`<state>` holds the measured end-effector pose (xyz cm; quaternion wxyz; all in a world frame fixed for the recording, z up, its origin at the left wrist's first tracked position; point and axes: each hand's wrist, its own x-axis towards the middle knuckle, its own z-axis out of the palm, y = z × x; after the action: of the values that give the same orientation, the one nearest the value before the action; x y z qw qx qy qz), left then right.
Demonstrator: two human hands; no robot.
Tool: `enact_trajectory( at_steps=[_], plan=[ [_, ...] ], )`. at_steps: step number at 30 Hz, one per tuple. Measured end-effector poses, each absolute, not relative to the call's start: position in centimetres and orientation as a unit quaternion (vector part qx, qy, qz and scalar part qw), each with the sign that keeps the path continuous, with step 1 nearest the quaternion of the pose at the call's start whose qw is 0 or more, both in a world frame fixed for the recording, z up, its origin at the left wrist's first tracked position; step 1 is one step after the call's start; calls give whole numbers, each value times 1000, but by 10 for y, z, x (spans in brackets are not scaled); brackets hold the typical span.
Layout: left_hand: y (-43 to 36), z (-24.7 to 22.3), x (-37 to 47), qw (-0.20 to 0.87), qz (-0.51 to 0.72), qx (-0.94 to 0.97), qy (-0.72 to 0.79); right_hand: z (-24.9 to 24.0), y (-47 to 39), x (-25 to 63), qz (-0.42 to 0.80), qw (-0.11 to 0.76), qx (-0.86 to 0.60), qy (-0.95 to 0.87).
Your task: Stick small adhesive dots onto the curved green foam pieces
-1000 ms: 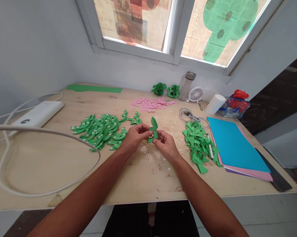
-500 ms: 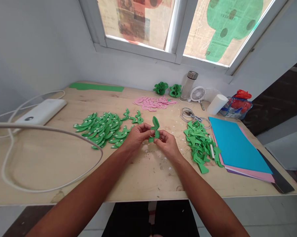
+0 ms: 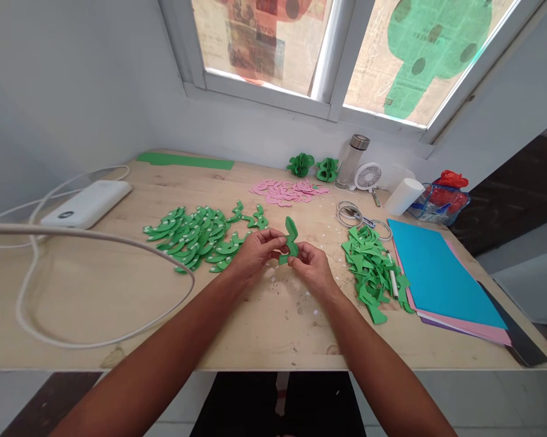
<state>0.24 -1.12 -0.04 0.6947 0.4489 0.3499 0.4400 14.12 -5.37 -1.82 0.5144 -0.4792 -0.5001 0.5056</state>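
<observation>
A curved green paper piece [image 3: 291,229] stands upright between my two hands, above the middle of the table. My left hand [image 3: 261,247] pinches it from the left side. From the right, my right hand [image 3: 310,262] grips its lower part between thumb and fingers. Just left of my left hand lies a heap of curved green cut-outs [image 3: 194,233] with small white patches on their ends. Pink cut-outs [image 3: 287,191] are piled behind my hands. Green scraps [image 3: 367,264] with a white pen [image 3: 393,283] lie to the right.
A white cable [image 3: 96,346] loops over the left side, near a white power bank [image 3: 87,204]. Two green paper ornaments [image 3: 301,164], a bottle [image 3: 352,159], a small fan [image 3: 368,176], tape rings [image 3: 346,213] and coloured sheets [image 3: 441,273] are at the back and right.
The whole view has shifted slightly, so the table things appear a little further right. Both hands keep hold of the green piece, with little change in their grip.
</observation>
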Motion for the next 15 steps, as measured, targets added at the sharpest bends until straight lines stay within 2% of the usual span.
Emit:
enact_trajectory(
  at_steps=[15],
  plan=[
    [-9,-2,1,676,445,479,341,-14,-56,140,524,516,-474,-484]
  ],
)
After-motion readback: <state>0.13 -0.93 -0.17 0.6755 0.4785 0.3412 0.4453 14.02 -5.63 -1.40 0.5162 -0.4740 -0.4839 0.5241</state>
